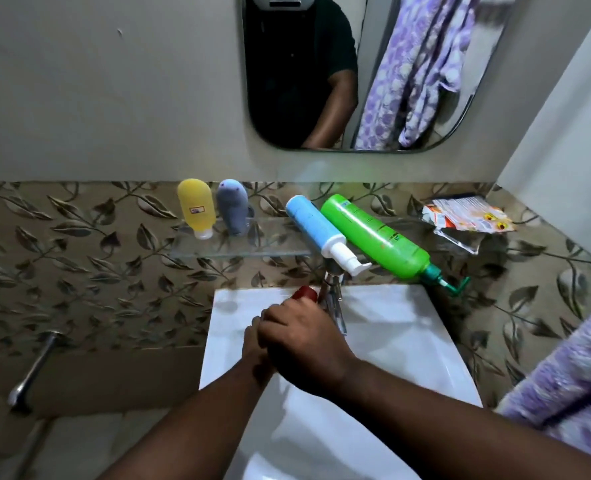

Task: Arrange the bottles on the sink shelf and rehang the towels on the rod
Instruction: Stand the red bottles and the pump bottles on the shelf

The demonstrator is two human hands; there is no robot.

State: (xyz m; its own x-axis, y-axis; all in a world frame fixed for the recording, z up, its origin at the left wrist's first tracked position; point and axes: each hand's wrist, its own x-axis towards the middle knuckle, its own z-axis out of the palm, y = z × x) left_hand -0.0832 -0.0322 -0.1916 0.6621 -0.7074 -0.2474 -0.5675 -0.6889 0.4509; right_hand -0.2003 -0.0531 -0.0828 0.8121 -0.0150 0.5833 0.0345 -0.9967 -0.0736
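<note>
Nearest, well to the right of the tap (334, 301) and closer to the camera, a purple patterned towel (564, 382) hangs into view; what it hangs on is out of frame. Just in front of the tap and slightly left, over the white sink (401, 344), both hands are together. The right hand (302, 344) lies on top with its fingers curled round a red-capped bottle (306, 293). Only the cap shows, almost touching the tap. The left hand (252, 341) is tucked under it, mostly hidden, so I cannot tell its grip.

The step looks like lifting this bottle to the glass shelf (218, 249) behind and left of the tap. It would go best lifted clear of the spout first, then stood upright in the bare stretch of shelf.

On the shelf behind and left of the tap, a yellow bottle (197, 207) stands on its cap with a grey bottle (233, 206) just beside it. Directly behind the tap a blue pump bottle (316, 230) lies tipped over, its pump hanging above the tap. A green pump bottle (373, 237) lies against it to the right. Both still need standing up, and their nozzles crowd the way upward.

Behind and far right of the tap lies a crumpled sachet (467, 220). Far left of the tap and lower down, a metal bar (34, 365) juts from the wall. Above everything, the mirror (252, 109) reflects more purple cloth.
</note>
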